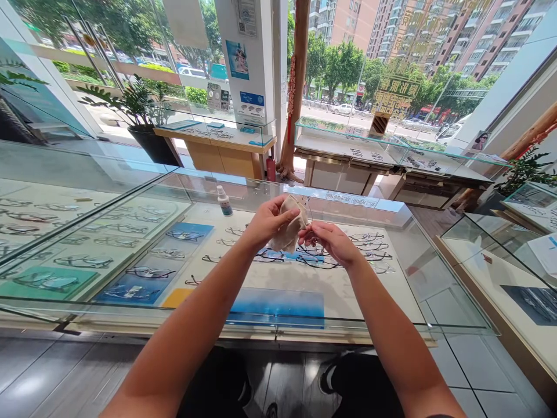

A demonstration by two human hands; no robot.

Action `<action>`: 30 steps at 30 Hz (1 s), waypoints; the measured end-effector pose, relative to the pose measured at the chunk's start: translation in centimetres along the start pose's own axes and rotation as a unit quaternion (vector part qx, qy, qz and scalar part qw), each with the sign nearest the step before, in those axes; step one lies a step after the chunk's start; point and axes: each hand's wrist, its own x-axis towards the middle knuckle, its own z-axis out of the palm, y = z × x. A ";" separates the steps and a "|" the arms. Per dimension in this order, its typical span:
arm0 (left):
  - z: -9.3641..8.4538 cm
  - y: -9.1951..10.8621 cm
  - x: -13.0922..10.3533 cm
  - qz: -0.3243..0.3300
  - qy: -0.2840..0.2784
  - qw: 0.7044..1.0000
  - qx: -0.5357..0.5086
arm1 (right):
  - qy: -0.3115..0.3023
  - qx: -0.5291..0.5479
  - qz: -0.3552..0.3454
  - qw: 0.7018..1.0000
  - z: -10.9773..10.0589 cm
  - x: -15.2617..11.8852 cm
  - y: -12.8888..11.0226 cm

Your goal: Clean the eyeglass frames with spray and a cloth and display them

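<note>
Left hand [265,223] pinches the cloth [288,227] round a lens, right hand [333,241] grips the glasses [310,213] above the case [369,302]: light pressure, frame well supported!

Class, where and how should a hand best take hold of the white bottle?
Grip the white bottle around its body, below the narrower top, probably from the near side: it stands upright with that side unobstructed.
</note>
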 end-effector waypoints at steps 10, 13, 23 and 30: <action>1.8 0.5 -0.6 -0.047 -0.049 0.997 -0.035 | 0.010 -0.017 0.008 1.000 0.1 0.1 0.3; 1.9 0.6 -0.6 -0.038 -0.049 0.998 -0.019 | 0.022 -0.005 0.003 1.000 0.1 0.1 0.5; 1.5 0.2 -0.7 -0.035 -0.068 0.997 -0.007 | 0.024 0.031 0.011 0.999 0.1 0.3 0.5; 1.6 0.1 -0.9 -0.042 -0.053 0.998 0.018 | 0.009 -0.031 0.019 0.999 0.1 0.1 0.0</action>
